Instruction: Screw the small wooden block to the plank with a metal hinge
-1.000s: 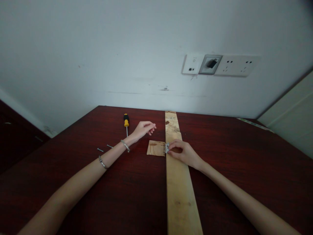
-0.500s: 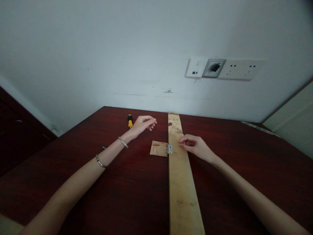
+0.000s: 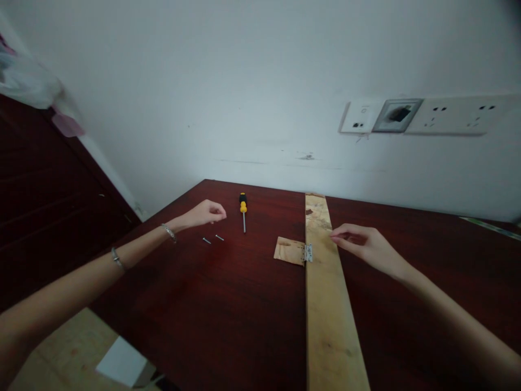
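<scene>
My left hand (image 3: 205, 213) hovers over the left of the table, its fingers loosely curled with a gap and nothing visible in them. Just below it lie two screws (image 3: 213, 239). To its right is a screwdriver (image 3: 243, 209) with a black and yellow handle, its shaft towards me. My right hand (image 3: 360, 244) is at the right edge of a long wooden plank (image 3: 329, 298), thumb and fingers pinched together; anything between the tips is too small to make out. A metal hinge (image 3: 308, 252) joins the plank's left edge to a small wooden piece (image 3: 290, 250).
The dark red table (image 3: 244, 315) meets a white wall (image 3: 244, 108) with sockets (image 3: 456, 115) at the right. A flat strip (image 3: 488, 227) lies at the far right. A white box (image 3: 122, 361) stands below the table's left edge.
My left hand has drawn back leftwards, away from the plank, uncovering the screwdriver shaft and screws. My right hand stays by the plank. The view has turned left.
</scene>
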Motion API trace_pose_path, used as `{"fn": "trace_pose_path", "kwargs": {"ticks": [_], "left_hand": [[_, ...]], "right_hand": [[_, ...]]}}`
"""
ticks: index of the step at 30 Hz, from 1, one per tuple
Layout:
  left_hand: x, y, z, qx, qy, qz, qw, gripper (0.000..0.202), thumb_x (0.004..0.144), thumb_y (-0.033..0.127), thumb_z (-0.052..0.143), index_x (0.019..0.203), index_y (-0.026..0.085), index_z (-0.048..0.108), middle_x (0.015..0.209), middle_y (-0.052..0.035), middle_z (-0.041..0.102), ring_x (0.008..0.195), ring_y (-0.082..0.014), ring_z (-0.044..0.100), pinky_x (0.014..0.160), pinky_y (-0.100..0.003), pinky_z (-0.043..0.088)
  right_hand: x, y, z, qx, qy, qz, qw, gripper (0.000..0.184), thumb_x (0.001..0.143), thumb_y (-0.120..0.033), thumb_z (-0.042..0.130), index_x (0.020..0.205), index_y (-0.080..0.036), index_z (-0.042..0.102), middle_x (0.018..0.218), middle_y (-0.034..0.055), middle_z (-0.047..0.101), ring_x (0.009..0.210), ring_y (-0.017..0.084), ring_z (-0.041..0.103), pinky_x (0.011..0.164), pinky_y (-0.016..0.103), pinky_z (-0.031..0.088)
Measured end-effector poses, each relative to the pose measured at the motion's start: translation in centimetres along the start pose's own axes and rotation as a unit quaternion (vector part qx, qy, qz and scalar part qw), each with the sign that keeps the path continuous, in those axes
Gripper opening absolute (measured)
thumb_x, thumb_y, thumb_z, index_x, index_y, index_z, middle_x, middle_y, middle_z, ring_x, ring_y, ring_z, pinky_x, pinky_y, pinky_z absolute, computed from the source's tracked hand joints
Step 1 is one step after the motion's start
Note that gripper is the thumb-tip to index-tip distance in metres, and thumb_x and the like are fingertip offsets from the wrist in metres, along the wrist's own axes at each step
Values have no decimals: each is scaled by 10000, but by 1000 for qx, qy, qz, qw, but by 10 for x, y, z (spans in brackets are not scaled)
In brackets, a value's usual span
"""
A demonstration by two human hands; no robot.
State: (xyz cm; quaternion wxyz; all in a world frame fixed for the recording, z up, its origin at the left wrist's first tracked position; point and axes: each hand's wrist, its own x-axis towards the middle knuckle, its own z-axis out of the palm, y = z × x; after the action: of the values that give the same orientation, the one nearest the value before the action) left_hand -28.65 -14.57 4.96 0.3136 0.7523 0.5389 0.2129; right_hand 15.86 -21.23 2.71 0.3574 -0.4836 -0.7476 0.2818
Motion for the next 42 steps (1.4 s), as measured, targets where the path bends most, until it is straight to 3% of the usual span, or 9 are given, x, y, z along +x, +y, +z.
{"fn": "trace_pose_path", "kwargs": {"ticks": [6,11,17,26,34,38,42], "left_hand": [[-33,-17,-19,159,-92,-3,983,168,670,248,603,775,151,691,736,-11,669,649,-105,568,614,-184,408],[-44,-20,-17,222,-154,23,963,172,694,223,612,825,155,699,790,-17,628,668,-103,543,634,-184,404],[-37,-28,-2,241,-153,44,957,158,719,175,596,831,159,706,786,-17,606,691,-110,541,653,-194,401],[-38,-10,4,365,-170,57,914,134,716,77,551,741,169,645,821,-22,599,691,-123,512,618,-223,337],[-38,-10,8,412,-189,80,888,125,710,58,533,722,157,609,837,-29,611,724,-130,532,614,-220,341],[-32,-7,9,356,-189,86,911,89,690,90,562,719,154,617,796,-19,612,679,-117,525,621,-218,357],[-13,7,10,172,-167,70,968,73,685,169,584,735,138,628,720,-5,596,622,-98,510,596,-209,378]], "right_hand": [[-1,8,6,-14,-28,-7,999,346,792,-559,619,809,-231,727,860,67,743,798,236,676,689,350,542],[0,9,7,-19,-42,-6,999,311,807,-524,610,813,-237,730,866,60,739,805,236,670,695,356,537],[0,7,8,-31,-50,-14,998,300,820,-505,599,823,-235,730,878,57,730,807,234,661,701,356,523],[-4,9,6,-30,-52,2,998,319,818,-521,601,822,-230,732,887,64,739,820,239,665,723,362,525],[-1,3,6,-37,-64,-10,997,322,828,-499,585,823,-208,723,873,67,738,799,235,660,694,351,513],[0,-1,5,-46,-65,-18,997,313,837,-474,574,827,-202,727,873,64,736,800,232,655,698,351,506],[4,-3,6,-42,-51,-36,997,277,848,-435,579,847,-201,726,877,60,733,786,217,653,683,338,504]]}}
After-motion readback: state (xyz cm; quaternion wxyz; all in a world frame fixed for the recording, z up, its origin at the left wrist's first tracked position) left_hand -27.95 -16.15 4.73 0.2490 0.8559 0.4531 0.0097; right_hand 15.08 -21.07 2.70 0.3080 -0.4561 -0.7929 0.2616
